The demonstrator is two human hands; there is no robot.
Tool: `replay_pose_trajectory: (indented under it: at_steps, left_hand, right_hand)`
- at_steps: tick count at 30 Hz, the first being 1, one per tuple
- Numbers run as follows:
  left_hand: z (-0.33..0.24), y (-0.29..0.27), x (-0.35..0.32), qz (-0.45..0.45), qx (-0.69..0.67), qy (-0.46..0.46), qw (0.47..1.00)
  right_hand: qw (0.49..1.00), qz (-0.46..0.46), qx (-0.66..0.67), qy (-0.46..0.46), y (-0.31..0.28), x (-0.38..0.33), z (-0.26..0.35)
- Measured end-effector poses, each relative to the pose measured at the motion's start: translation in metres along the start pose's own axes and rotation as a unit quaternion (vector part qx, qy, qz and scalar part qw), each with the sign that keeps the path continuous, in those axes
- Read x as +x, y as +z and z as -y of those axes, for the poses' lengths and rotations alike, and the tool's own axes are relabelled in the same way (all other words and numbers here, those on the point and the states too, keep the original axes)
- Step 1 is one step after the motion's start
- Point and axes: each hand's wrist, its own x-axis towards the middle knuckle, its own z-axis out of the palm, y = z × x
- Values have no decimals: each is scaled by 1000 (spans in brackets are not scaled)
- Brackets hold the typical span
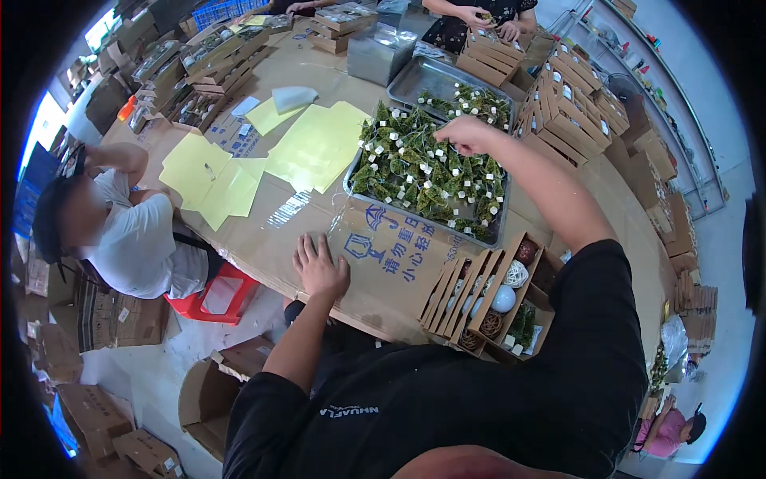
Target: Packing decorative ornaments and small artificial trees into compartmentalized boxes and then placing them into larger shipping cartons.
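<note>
Right of centre, the right hand reaches over little green trees on a tray, pinching or not I can't tell; mid-frame, the left hand lies spread; ease trees apart singly.

A table with a curved rim, topped with brown cardboard, fills the middle of the room. Past its far left corner, bright white openings, windows or doorways, it is hard to tell which, let in strong light. The floor beyond the left edge is pale and smooth, with a soft shine. A red stool stands on it close to that edge, and brown cartons crowd the ground farther out. Off the right edge rises a pale, bluish-white wall, with metal shelving along it toward the far right corner.
</note>
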Motion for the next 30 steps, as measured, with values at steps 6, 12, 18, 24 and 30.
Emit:
replay_pose_trajectory:
  at_steps: [6,12,18,24,30]
  left_hand:
    - [0,5,-1,9,7,1,1000]
    - [0,3,0,6,-12,7,1000]
    - [0,-4,-2,22,-16,-7,1000]
    - [0,-5,-4,15,12,0,1000]
    - [-6,-2,-3,18,7,22,1000]
  right_hand:
    - [980,-14,173,94,42,36,-11]
    - [974,71,205,69,31,42,-10]
    - [935,-164,-232,-213,-32,8,30]
    - [918,-218,-90,-318,-94,-85,85]
    - [908,-159,-148,-358,-111,-130,79]
